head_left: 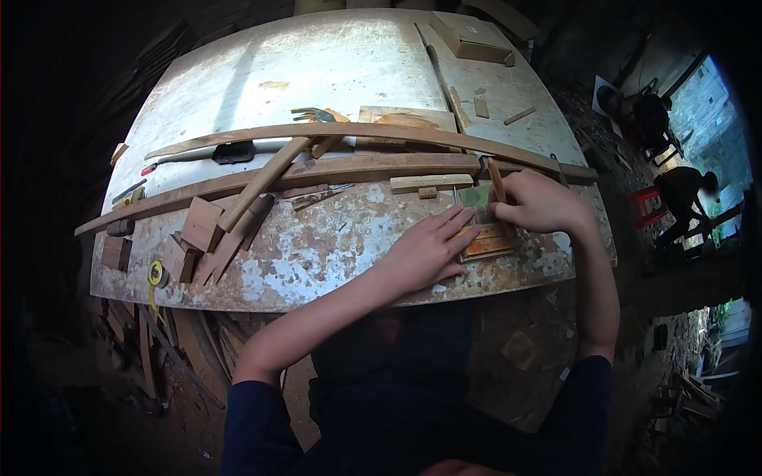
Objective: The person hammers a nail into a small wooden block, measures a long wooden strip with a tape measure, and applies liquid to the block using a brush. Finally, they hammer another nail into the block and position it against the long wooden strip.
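Observation:
My right hand is closed around a slim brown wooden piece that stands up tilted above the fingers; its lower end is hidden by the hand. A flat green piece lies just left of it. My left hand rests with its fingers stretched out, fingertips at the lower edge of the green piece. Under and beside those fingers sits a small orange-brown wooden block, near the table's front edge. Behind it is a pale wooden strip with a small wood piece beside it.
Two long wooden beams cross the worn table. A hammer lies behind them. Wood blocks and a tape measure are at the left, a cardboard box at the back right. A person bends over beyond the table.

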`<state>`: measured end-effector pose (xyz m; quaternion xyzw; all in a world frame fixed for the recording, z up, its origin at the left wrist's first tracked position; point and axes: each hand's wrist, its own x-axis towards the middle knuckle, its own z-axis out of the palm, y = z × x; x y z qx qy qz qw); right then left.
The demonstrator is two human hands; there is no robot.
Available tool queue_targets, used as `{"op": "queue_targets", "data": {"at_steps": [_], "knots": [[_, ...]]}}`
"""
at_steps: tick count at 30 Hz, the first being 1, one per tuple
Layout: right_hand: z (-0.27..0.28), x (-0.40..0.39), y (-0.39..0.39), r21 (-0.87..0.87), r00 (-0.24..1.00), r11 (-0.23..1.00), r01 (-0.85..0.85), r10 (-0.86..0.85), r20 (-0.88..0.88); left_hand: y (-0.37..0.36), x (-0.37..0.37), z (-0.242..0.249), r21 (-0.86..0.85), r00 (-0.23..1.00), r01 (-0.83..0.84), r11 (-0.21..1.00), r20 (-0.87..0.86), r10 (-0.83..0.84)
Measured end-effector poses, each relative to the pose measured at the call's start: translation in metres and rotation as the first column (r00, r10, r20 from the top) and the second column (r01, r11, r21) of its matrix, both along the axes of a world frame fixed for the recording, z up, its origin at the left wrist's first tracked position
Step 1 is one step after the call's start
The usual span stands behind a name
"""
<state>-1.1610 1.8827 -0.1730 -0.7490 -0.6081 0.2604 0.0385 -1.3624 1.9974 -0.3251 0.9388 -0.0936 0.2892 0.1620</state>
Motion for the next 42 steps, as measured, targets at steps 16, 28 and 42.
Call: {"op": "queue_targets", "data": {"at_steps": [16, 28, 42], "knots": [[-0.002, -0.04, -0.003, 0.109, 0.994, 0.992, -0.057, 0.066, -0.081, -0.012, -0.021, -0.015, -0.599, 0.954, -0.296, 0.744, -0.147, 0.26], [-0.005, -0.048, -0.001, 0.116, 0.988, 0.992, -0.049, 0.031, 0.154, -0.024, -0.024, -0.017, -0.565, 0.939, -0.325, 0.759, -0.097, 0.33], [0.005, -0.022, -0.009, -0.069, 0.961, 0.981, 0.181, -0.162, 0.226, -0.029, -0.025, -0.019, -0.565, 0.925, -0.357, 0.744, -0.104, 0.365]]}}
